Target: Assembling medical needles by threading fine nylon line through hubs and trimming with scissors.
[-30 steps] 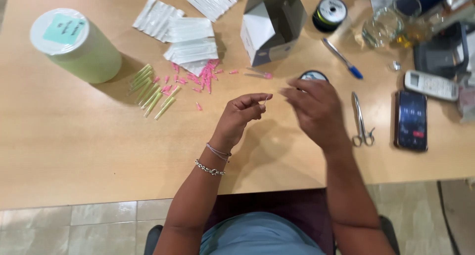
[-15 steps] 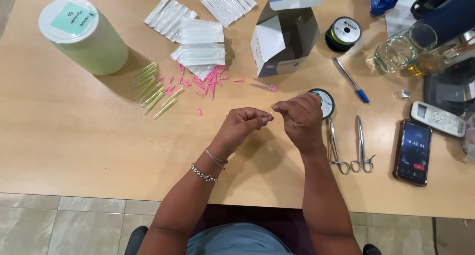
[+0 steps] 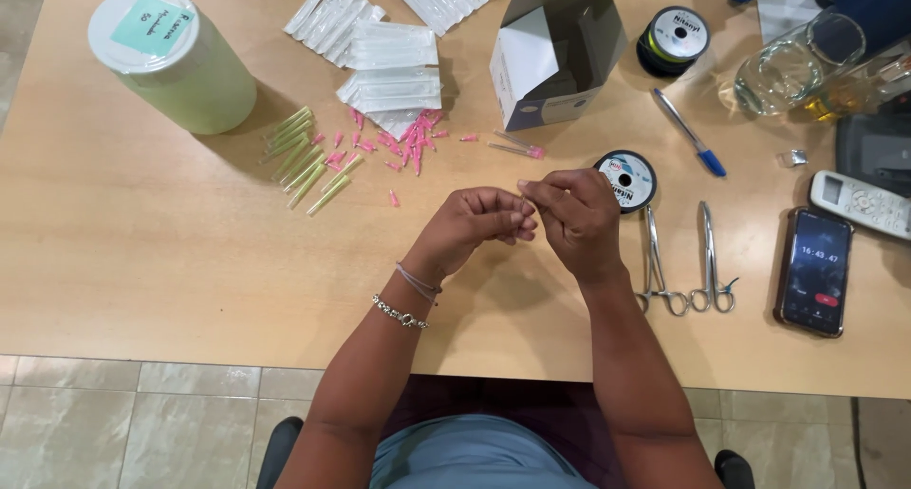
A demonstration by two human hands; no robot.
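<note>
Head view: both hands raised just above the wooden worktop [image 3: 142, 261], fingertips pinched together. Left hand [image 3: 479, 225] closed around something too small to make out; right hand [image 3: 574, 214] likewise pinched, a thin pale needle-like piece [image 3: 523, 187] just showing at its thumb. Small spool of line [image 3: 626, 178] lying right behind the right hand, two steel forceps [image 3: 678, 266] just beside it. Likely trouble from here: the tiny piece slipping from the pinch and vanishing among the scattered pink caps [image 3: 403, 147] near the hands; a sharp tip pricking a finger, given the tight grip; a wrist nudging the spool or forceps. At far left, a pale green cylindrical tub [image 3: 185, 76] with a white lid and teal square label. Clear flat sachets [image 3: 389, 67] piled at the top centre, green tubes [image 3: 304, 157] fanned below them. White carton [image 3: 555, 57] standing open, flap up. Second spool [image 3: 676, 38], blue pen [image 3: 691, 133], phone [image 3: 814, 271] off to the right.
</note>
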